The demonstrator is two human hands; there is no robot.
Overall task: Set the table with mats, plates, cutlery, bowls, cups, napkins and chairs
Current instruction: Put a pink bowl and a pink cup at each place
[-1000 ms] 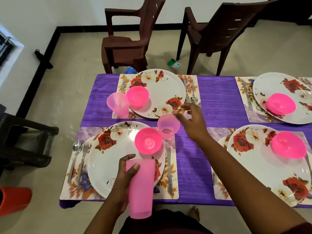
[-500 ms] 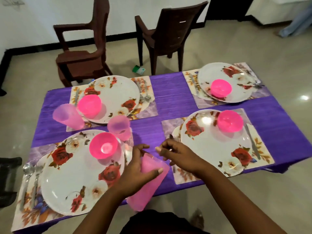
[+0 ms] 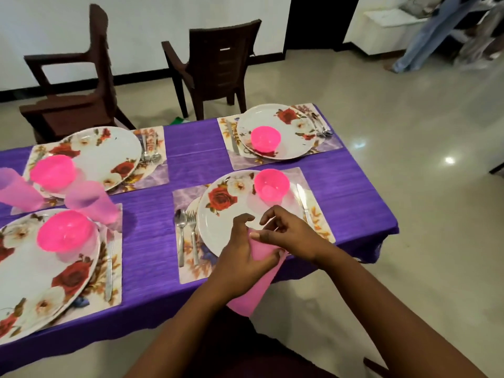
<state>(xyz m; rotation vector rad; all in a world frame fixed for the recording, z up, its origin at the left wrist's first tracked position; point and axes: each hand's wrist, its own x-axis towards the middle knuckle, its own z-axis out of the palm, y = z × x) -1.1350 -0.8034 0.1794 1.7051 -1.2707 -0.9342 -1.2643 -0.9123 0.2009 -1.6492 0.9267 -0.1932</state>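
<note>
My left hand (image 3: 240, 252) grips a stack of pink cups (image 3: 253, 285) over the near edge of the near-right floral plate (image 3: 218, 236). My right hand (image 3: 286, 230) pinches the rim at the top of the stack. A pink bowl (image 3: 271, 184) sits on that plate, with a spoon and fork (image 3: 186, 230) to its left and a knife (image 3: 303, 203) to its right. Two pink cups (image 3: 91, 197) stand by the left place settings, each of which has a plate and a pink bowl (image 3: 64, 234). The far-right plate (image 3: 297, 132) holds a bowl (image 3: 265, 138) too.
A purple cloth (image 3: 191, 143) covers the table, with floral mats under each plate. Two dark brown chairs (image 3: 215, 64) stand off the far side, away from the table. Another person's legs (image 3: 425, 42) show at the far right. The table's right edge drops to tiled floor.
My view and both hands have shifted right, from the left settings to the near-right plate. My right hand left the placed cup and now meets the cup stack in my left hand.
</note>
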